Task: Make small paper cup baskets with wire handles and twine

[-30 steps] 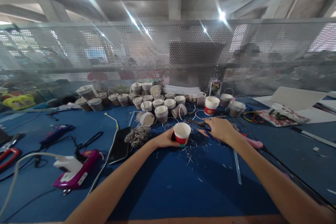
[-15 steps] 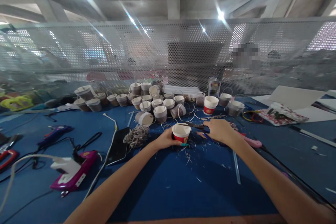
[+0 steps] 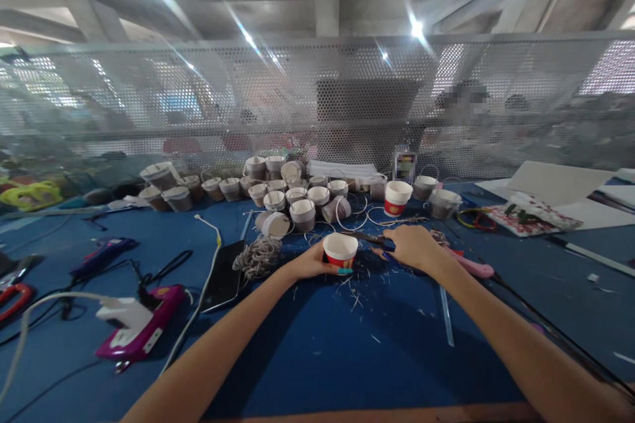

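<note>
My left hand [image 3: 313, 262] is closed round a red and white paper cup [image 3: 340, 251], its thumb across the front. The cup stands near upright with its mouth up. In my right hand [image 3: 407, 248] is a pair of scissors [image 3: 370, 237], the dark blades pointing left at the cup's far rim. Whether the blades touch the rim I cannot tell. Behind the hands is a stack of red and white paper cups [image 3: 397, 199]. Just left of my left hand lies a bundle of grey cord [image 3: 258, 256].
Several grey-wrapped cups [image 3: 302, 213] crowd the back. At left are a purple power strip [image 3: 143, 330], a blue glue gun [image 3: 105, 254] and a phone [image 3: 224, 277]. A pink-handled tool [image 3: 476, 268] lies by my right wrist, and a clear stick [image 3: 446, 317] lies nearer. Scraps litter the blue table [image 3: 337, 357].
My left hand and the cup have shifted very slightly to the left. My right hand with the scissors has hardly moved.
</note>
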Demonstrator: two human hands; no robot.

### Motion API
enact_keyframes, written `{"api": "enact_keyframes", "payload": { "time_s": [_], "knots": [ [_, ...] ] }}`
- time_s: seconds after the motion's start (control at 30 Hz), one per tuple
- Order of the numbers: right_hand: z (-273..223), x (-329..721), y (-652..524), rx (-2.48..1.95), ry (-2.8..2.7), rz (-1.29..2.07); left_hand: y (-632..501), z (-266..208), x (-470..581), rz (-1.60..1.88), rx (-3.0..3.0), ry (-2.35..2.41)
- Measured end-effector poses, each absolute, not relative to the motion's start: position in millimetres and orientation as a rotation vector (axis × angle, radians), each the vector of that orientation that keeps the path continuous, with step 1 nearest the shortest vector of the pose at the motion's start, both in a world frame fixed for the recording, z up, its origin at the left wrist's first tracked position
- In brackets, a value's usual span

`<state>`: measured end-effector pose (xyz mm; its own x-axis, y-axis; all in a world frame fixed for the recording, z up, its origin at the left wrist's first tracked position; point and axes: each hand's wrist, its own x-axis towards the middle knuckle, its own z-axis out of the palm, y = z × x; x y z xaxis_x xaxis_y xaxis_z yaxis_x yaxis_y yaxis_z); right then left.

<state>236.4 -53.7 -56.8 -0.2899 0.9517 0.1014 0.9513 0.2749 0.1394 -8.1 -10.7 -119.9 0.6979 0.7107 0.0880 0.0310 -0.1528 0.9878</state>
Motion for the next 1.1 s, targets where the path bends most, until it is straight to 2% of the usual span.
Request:
{"api": "enact_keyframes", "payload": {
  "time_s": [0.13,0.43,0.63,1.1],
  "knots": [
    [-56,232,-54,1.847,2.529,0.341,-12,-118,-8,0.627,1.572,0.590],
    [-51,232,-54,1.866,2.528,0.240,-7,-120,-11,0.614,1.734,0.623],
    [-52,231,-56,1.877,2.516,0.249,-21,-115,-9,0.891,1.993,0.847],
    [-52,235,-55,1.836,2.568,0.241,-14,-116,-7,0.693,1.702,0.638]
  ]
}}
